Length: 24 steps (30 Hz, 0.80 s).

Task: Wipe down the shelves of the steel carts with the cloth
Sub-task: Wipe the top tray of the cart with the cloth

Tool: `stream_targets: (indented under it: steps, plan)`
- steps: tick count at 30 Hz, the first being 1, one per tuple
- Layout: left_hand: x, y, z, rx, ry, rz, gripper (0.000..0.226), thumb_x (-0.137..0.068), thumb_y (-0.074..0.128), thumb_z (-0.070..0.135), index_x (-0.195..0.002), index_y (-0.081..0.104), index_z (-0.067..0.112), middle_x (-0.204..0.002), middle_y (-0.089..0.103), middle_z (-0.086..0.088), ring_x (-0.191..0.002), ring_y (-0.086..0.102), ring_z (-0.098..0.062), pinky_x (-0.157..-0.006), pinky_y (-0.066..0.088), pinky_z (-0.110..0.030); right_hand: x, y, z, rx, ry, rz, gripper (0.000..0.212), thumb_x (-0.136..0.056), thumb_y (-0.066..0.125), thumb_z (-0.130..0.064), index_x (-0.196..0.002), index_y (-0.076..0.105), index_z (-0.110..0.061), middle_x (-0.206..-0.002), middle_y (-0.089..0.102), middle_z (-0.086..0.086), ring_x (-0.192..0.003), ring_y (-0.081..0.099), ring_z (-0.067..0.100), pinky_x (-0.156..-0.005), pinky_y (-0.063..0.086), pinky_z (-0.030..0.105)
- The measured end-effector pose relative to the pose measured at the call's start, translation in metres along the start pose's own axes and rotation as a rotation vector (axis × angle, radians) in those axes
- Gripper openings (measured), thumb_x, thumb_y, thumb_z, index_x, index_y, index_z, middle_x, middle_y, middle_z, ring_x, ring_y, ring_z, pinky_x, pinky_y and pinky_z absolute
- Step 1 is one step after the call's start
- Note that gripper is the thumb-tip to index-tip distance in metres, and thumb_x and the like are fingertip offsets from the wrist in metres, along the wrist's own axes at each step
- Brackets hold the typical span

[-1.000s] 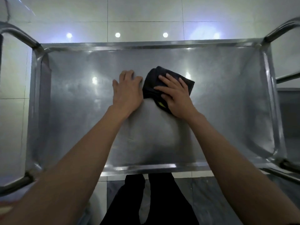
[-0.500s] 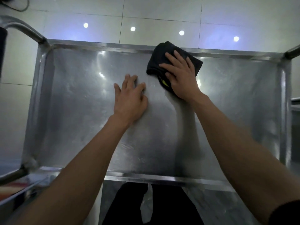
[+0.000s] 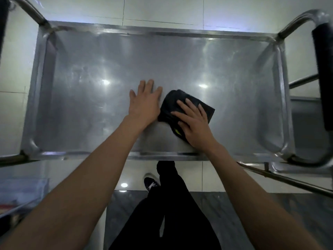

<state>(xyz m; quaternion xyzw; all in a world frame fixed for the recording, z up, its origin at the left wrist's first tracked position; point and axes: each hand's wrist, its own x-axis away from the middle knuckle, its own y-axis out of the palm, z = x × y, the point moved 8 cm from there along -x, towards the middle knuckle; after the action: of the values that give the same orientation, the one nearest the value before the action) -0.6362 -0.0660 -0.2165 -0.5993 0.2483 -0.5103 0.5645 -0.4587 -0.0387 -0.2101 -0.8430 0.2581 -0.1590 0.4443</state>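
Note:
The top shelf of a steel cart (image 3: pixel 75 98) lies below me, a shallow tray with a raised rim. A crumpled black cloth (image 3: pixel 173 103) with a small yellow-green patch lies near the shelf's middle, toward the near edge. My right hand (image 3: pixel 194 123) presses flat on the cloth with its fingers spread and straight. My left hand (image 3: pixel 144 103) rests flat on the bare steel just left of the cloth, fingers straight, holding nothing.
The cart's right handle (image 3: pixel 322 69) has a black grip; a bent steel tube (image 3: pixel 28 9) stands at the far left corner. A second steel cart (image 3: pixel 306 112) stands to the right. My dark trousers and one shoe (image 3: pixel 151 183) are on the tiled floor below.
My right hand has pulled the cloth back from the far rim toward the near edge. The left hand stays flat on the shelf. My view has risen and takes in the whole cart.

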Motion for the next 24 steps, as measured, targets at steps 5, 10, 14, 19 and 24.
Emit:
stream_targets:
  steps: [5,10,14,19,24]
  plan:
    - [-0.002,0.000,-0.003,0.007,-0.006,-0.012,0.053,-0.097,0.042,0.021,-0.149,0.032,0.024,-0.163,0.014,-0.007,-0.151,0.007,-0.034,-0.113,0.024,-0.065,0.071,0.016,-0.018,-0.008,-0.037,-0.052,0.041,-0.096,0.057,-0.016,-0.135,0.061,-0.029,-0.161,0.033,-0.007,-0.154,0.014,0.015,-0.122,0.011,0.056]
    - [0.001,0.000,0.006,0.007,-0.036,-0.005,0.053,-0.094,0.040,0.018,-0.147,0.035,0.019,-0.161,0.016,-0.010,-0.150,0.008,-0.037,-0.111,0.025,-0.067,0.084,0.017,-0.014,-0.016,-0.066,-0.068,0.039,-0.097,0.047,-0.027,-0.132,0.062,-0.031,-0.160,0.035,-0.008,-0.153,0.016,0.014,-0.122,0.014,0.056]
    - [-0.011,-0.011,0.014,-0.003,-0.034,0.029,0.043,-0.090,0.047,0.014,-0.132,0.055,0.010,-0.161,0.022,-0.009,-0.152,0.010,-0.033,-0.112,0.027,-0.065,0.052,0.006,-0.003,-0.028,-0.066,-0.016,0.039,-0.092,0.061,-0.015,-0.128,0.066,-0.028,-0.158,0.039,-0.006,-0.152,0.021,0.016,-0.121,0.016,0.055]
    - [-0.029,-0.028,0.019,0.087,-0.095,0.133,0.030,-0.088,0.053,0.016,-0.108,0.071,0.004,-0.136,0.053,-0.009,-0.128,0.045,-0.030,-0.099,0.045,-0.048,-0.019,-0.021,0.029,-0.029,-0.020,0.006,0.037,-0.093,0.061,-0.015,-0.128,0.067,-0.027,-0.157,0.041,-0.006,-0.151,0.024,0.017,-0.122,0.012,0.052]
    - [-0.060,-0.040,0.039,0.159,-0.100,0.189,0.025,-0.086,0.058,0.017,-0.109,0.067,0.014,-0.128,0.053,-0.008,-0.123,0.044,-0.030,-0.098,0.043,-0.044,-0.094,-0.049,0.071,-0.010,0.008,0.006,0.037,-0.095,0.058,-0.017,-0.130,0.066,-0.029,-0.158,0.039,-0.009,-0.152,0.021,0.014,-0.124,0.006,0.045]
